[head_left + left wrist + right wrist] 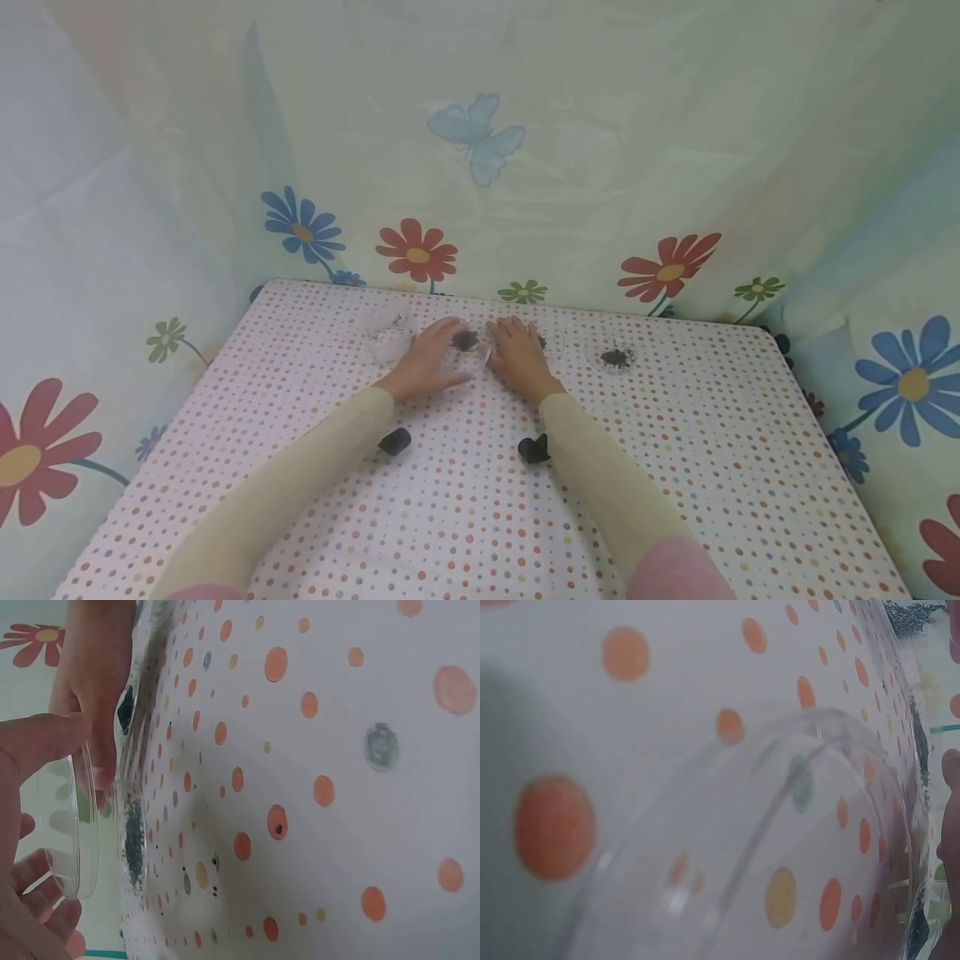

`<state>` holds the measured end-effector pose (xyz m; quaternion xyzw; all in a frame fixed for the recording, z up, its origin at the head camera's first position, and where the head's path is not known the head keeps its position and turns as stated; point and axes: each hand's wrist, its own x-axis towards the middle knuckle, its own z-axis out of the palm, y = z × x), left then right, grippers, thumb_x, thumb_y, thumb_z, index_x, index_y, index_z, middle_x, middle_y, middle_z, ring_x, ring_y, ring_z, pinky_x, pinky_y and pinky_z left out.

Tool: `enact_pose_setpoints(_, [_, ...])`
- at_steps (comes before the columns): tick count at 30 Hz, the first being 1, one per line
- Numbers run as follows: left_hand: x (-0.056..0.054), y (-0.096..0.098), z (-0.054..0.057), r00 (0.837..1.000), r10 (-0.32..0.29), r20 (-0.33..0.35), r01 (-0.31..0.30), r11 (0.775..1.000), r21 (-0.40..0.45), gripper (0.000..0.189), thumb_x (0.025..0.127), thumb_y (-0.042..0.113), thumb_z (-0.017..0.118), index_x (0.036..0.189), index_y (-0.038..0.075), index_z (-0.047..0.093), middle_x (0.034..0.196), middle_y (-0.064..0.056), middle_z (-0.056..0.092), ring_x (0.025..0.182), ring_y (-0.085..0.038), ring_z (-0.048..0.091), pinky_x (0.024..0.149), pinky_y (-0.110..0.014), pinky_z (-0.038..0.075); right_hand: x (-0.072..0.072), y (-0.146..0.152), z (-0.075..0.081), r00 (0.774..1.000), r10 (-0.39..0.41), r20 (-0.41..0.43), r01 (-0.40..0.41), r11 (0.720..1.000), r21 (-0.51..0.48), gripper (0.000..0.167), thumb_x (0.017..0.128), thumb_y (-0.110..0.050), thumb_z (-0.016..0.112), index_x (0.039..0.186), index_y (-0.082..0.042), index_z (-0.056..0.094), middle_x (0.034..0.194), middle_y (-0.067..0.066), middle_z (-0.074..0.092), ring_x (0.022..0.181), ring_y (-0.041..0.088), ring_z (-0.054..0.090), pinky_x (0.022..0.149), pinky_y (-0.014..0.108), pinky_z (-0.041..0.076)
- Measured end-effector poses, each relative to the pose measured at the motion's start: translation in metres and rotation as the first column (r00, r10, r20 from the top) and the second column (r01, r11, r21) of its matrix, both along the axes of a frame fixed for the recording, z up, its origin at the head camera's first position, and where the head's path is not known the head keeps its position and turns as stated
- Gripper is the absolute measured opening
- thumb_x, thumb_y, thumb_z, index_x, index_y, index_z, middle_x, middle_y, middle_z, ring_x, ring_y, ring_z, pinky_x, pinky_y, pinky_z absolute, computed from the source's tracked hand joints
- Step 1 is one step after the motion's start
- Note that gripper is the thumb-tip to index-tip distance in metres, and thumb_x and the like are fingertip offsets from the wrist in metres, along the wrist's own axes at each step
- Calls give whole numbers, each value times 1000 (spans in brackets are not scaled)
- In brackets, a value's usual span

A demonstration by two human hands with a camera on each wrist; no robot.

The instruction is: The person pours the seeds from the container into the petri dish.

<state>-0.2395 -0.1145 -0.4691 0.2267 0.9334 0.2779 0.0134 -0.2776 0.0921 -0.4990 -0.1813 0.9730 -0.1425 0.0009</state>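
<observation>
Both hands are at work close to the table's far edge, just left of the middle. The left hand (423,360) grips a clear round lid (81,825), thumb at one side of the rim and fingers at the other, and the left wrist view shows it held upright on edge. The right hand (520,357) is right alongside, apart from the left, fingers reaching toward the far edge; whether it is clamped on anything, you cannot tell.

Between them sits a clear dish with a dark heap (465,340). Out toward the table's far left corner, another clear dish (388,335) carries a scatter of dark bits. On the other side, a third dark heap (542,342) peeks out beside the right hand, and further toward the far right corner comes a shallow dish (615,357) with its own dark pile. Loose specks (215,870) dot the table (675,467), with its spotted covering, and beyond the far edge hangs a flowered backdrop (570,208).
</observation>
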Motion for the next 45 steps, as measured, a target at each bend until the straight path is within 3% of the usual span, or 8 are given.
enact_pose_setpoints(14, [-7,13,-2,996,87,13,-86,995,-50,80,84,39,72,149,18,31,159,-7,25,148,-27,24,118,-54,27,2,4,0,1000,8,-27,-7,999,40,56,99,-40,45,149,-15,37,156,12,35,148,33,22,121,58,10])
enact_pose_setpoints(23, [-8,14,2,995,99,25,-97,991,-90,77,87,40,68,150,20,29,160,-6,21,149,-28,22,116,-61,25,5,8,4,999,3,-47,-2,1000,18,58,98,-40,46,149,-12,36,155,13,35,148,34,22,122,57,9])
enact_pose_setpoints(34, [-12,17,-1,992,122,37,-116,985,-131,74,88,41,67,149,19,30,161,-7,19,149,-27,19,118,-54,25,10,14,10,998,-5,-62,9,998,58,62,98,-47,48,147,-10,38,154,14,36,147,36,24,121,58,14])
enact_pose_setpoints(45, [-21,15,-8,986,143,87,-132,984,-118,74,88,40,68,149,19,32,162,-6,17,150,-28,17,120,-52,24,18,21,16,995,3,-101,2,999,53,59,98,-43,52,146,-11,40,153,13,38,146,36,26,120,58,17])
